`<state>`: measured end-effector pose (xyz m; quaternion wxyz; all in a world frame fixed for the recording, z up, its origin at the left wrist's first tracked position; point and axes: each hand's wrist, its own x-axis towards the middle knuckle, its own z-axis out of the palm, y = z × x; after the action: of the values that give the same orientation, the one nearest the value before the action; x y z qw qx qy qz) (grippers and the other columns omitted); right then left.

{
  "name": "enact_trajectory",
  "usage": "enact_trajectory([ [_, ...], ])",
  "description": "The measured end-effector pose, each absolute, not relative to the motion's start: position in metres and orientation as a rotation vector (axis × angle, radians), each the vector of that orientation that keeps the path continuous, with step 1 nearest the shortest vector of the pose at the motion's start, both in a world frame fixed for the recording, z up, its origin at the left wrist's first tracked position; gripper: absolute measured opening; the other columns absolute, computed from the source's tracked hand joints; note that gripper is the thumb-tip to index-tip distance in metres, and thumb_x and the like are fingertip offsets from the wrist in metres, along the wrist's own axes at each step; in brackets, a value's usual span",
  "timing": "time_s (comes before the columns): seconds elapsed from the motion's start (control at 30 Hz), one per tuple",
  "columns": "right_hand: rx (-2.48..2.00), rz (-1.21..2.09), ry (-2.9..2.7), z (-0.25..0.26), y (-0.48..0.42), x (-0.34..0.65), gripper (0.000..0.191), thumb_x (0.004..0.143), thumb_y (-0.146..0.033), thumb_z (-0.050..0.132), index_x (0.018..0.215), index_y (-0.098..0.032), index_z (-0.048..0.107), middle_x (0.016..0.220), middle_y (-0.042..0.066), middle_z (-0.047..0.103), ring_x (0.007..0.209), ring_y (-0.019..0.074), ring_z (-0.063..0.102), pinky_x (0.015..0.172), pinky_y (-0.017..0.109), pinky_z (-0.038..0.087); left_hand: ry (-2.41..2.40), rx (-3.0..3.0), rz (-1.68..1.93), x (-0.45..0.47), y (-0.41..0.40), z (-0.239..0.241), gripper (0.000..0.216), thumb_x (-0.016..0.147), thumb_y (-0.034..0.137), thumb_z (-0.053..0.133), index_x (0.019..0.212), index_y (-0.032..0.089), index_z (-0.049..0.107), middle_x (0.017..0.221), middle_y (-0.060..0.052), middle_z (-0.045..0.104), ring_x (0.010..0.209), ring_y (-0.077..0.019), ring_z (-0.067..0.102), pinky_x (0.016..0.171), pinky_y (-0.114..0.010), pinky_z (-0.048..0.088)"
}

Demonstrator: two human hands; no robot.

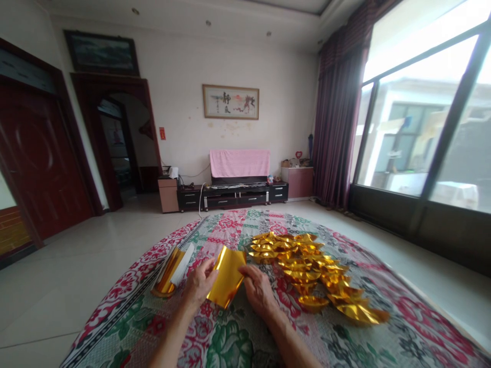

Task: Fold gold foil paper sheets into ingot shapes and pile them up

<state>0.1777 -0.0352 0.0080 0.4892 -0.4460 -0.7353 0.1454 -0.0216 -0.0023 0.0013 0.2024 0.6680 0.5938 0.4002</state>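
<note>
A sheet of gold foil paper (227,278) is held between both hands just above a floral cloth (230,337). My left hand (199,282) pinches its left edge with fingers closed. On the right edge, my right hand (258,290) grips the sheet, thumb on top. To the left lies a stack of gold and white sheets (172,268), curled at the edge. A pile of several folded gold paper ingots (310,271) spreads to the right of my hands.
The floral cloth covers a round surface in a tiled living room. A dark TV cabinet (233,195) with a pink cloth stands at the far wall. A big window (425,128) and dark curtains are at right, wooden doors (42,163) at left.
</note>
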Motion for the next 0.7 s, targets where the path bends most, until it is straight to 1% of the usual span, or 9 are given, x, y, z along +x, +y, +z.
enact_trajectory([
  [0.1,-1.031,0.359,-1.759,0.01,-0.038,0.176,0.027,0.083,-0.017,0.037,0.093,-0.018,0.063,0.087,0.005,0.064,0.081,0.0135,0.059,0.076,0.022,0.044,1.508,1.763,1.147,-0.022,-0.002,0.003,0.045,0.072,0.023,0.048,0.116,0.014,0.055,0.1,-0.007,0.068,0.086,-0.0176,0.065,0.074,-0.024,0.05],
  [0.17,-1.047,0.315,-1.743,0.008,-0.037,0.174,0.024,0.081,-0.022,0.045,0.098,-0.016,0.061,0.085,0.005,0.064,0.078,0.0143,0.059,0.074,0.024,0.045,1.435,1.684,1.173,-0.022,-0.002,0.003,0.047,0.071,0.022,0.049,0.117,0.012,0.054,0.103,-0.008,0.067,0.087,-0.0178,0.065,0.072,-0.023,0.051],
  [0.23,-1.056,0.267,-1.735,0.004,-0.034,0.172,0.033,0.076,-0.02,0.05,0.108,-0.015,0.057,0.088,0.007,0.064,0.076,0.0148,0.059,0.073,0.025,0.047,1.429,1.623,1.185,-0.021,-0.001,0.004,0.047,0.07,0.024,0.049,0.115,0.011,0.056,0.104,-0.009,0.067,0.089,-0.0182,0.064,0.072,-0.023,0.051],
  [0.33,-1.06,0.25,-1.673,-0.001,-0.029,0.168,0.051,0.073,-0.014,0.046,0.123,-0.016,0.046,0.102,0.008,0.063,0.077,0.014,0.06,0.072,0.024,0.048,1.423,1.637,1.173,-0.023,0.0,0.006,0.038,0.07,0.028,0.05,0.103,0.012,0.062,0.094,-0.007,0.07,0.084,-0.0181,0.065,0.07,-0.023,0.05],
  [0.4,-1.053,0.281,-1.605,-0.002,-0.026,0.167,0.059,0.073,-0.012,0.043,0.132,-0.016,0.036,0.099,0.007,0.065,0.075,0.0128,0.062,0.071,0.023,0.049,1.426,1.695,1.159,-0.026,0.0,0.009,0.032,0.071,0.031,0.05,0.093,0.013,0.065,0.085,-0.004,0.071,0.079,-0.0176,0.065,0.067,-0.022,0.049],
  [0.47,-1.055,0.33,-1.55,-0.001,-0.024,0.167,0.062,0.075,-0.013,0.042,0.135,-0.015,0.029,0.089,0.004,0.067,0.072,0.0125,0.062,0.071,0.023,0.049,1.46,1.741,1.151,-0.027,-0.002,0.012,0.026,0.07,0.032,0.052,0.085,0.015,0.065,0.077,-0.002,0.07,0.075,-0.0169,0.064,0.065,-0.021,0.047],
  [0.53,-1.071,0.369,-1.531,0.0,-0.024,0.168,0.055,0.075,-0.014,0.043,0.13,-0.015,0.037,0.084,0.003,0.068,0.073,0.0135,0.063,0.071,0.023,0.049,1.487,1.748,1.157,-0.028,-0.004,0.016,0.023,0.07,0.033,0.053,0.08,0.016,0.065,0.071,0.0,0.068,0.07,-0.0155,0.063,0.062,-0.02,0.045],
  [0.6,-1.084,0.382,-1.536,0.002,-0.023,0.17,0.04,0.075,-0.016,0.044,0.114,-0.017,0.054,0.085,0.003,0.068,0.076,0.0149,0.063,0.072,0.024,0.049,1.489,1.709,1.153,-0.027,-0.006,0.019,0.023,0.071,0.036,0.053,0.079,0.017,0.064,0.062,0.002,0.065,0.058,-0.0132,0.059,0.055,-0.02,0.043],
  [0.7,-1.038,0.392,-1.51,0.005,-0.022,0.169,0.026,0.075,-0.018,0.043,0.093,-0.017,0.062,0.086,0.004,0.068,0.076,0.0153,0.063,0.073,0.024,0.049,1.465,1.592,1.135,-0.024,-0.008,0.02,0.03,0.072,0.039,0.052,0.088,0.017,0.063,0.054,0.004,0.061,0.046,-0.0115,0.054,0.047,-0.019,0.039],
])
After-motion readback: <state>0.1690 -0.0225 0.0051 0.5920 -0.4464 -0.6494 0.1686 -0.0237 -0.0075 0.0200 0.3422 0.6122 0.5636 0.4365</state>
